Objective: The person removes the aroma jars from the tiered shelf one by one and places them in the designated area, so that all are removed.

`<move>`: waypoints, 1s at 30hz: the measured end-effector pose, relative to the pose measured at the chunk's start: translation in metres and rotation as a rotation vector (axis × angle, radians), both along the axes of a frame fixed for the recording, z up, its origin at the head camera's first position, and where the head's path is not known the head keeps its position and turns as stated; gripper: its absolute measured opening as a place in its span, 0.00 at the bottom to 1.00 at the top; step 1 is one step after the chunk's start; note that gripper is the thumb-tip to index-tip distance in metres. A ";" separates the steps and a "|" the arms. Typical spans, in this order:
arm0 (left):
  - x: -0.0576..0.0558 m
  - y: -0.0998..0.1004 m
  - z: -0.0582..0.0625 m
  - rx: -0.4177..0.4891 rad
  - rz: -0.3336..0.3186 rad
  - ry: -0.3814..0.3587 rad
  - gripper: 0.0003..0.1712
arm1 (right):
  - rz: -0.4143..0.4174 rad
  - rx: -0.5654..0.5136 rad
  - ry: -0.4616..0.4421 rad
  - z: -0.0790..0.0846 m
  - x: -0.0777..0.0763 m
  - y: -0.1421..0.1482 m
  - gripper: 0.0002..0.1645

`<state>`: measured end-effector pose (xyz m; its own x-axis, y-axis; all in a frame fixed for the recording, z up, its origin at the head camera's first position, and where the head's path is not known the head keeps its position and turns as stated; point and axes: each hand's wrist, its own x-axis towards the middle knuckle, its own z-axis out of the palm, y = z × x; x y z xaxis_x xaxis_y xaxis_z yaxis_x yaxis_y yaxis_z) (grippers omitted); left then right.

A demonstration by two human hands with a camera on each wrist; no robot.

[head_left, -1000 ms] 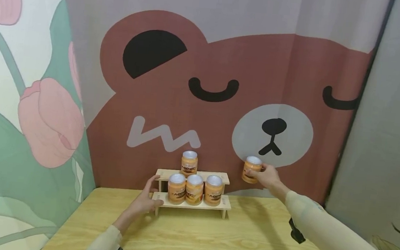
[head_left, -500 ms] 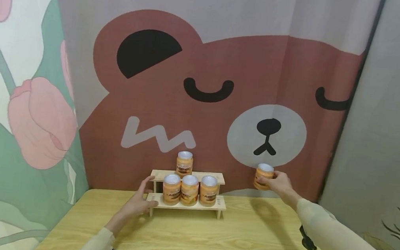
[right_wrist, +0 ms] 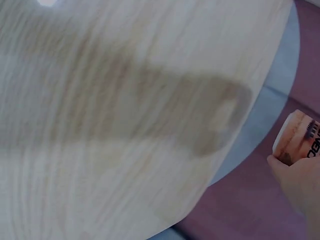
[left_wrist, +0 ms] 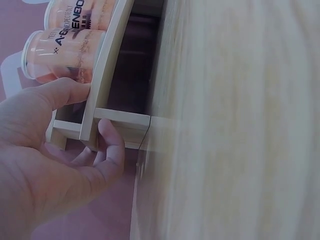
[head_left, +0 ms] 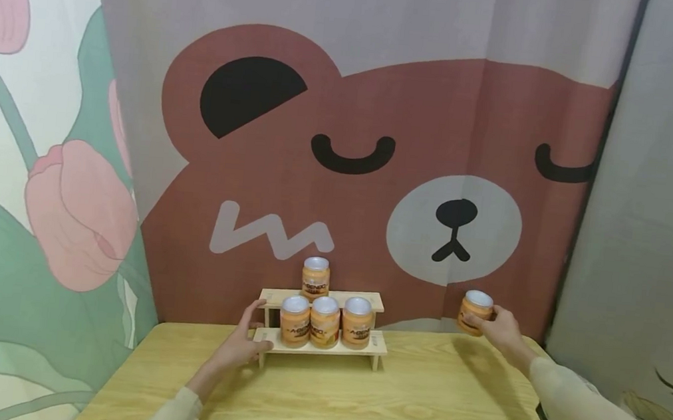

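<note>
A small two-step wooden rack [head_left: 380, 347] stands near the back of the table. Three orange cans [head_left: 356, 325] with pale tops are lined up on its lower step. One more can [head_left: 315, 280] is on the upper step. My left hand [head_left: 234, 348] grips the rack's left end. In the left wrist view its thumb [left_wrist: 70, 92] lies on the board beside a can, and the fingers curl under the edge. Off to the right, my right hand [head_left: 506, 333] holds an orange can [head_left: 474, 313] upright in the air; the right wrist view shows only part of both.
The wood-grain table [head_left: 319, 405] reaches to a curtain [head_left: 272, 184] printed with a bear's face. A tulip-patterned cloth [head_left: 78, 214] hangs at the left and a grey one [head_left: 653, 231] at the right. A shadow falls on the table below the right arm.
My right hand has carried its can to the right and somewhat lower, away from the rack. The left hand keeps its grip, and the other cans have not moved on the rack.
</note>
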<state>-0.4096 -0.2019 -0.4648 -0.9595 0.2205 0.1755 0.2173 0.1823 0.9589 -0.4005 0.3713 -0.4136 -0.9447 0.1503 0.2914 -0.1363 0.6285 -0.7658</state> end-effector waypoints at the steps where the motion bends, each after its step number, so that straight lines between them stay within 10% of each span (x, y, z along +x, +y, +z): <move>1: -0.001 0.000 0.000 0.003 0.006 -0.004 0.58 | -0.015 0.004 0.008 -0.001 0.001 0.003 0.44; 16: 0.000 0.001 0.000 -0.001 0.023 -0.010 0.59 | -0.278 0.055 0.066 -0.038 0.004 0.058 0.49; 30: -0.001 0.000 0.001 -0.012 0.012 -0.015 0.59 | -0.344 0.037 -0.014 -0.060 0.009 0.087 0.55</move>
<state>-0.4104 -0.2022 -0.4641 -0.9646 0.2107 0.1586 0.2007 0.1960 0.9599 -0.3912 0.4583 -0.4732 -0.8447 0.4498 0.2902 0.0984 0.6634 -0.7417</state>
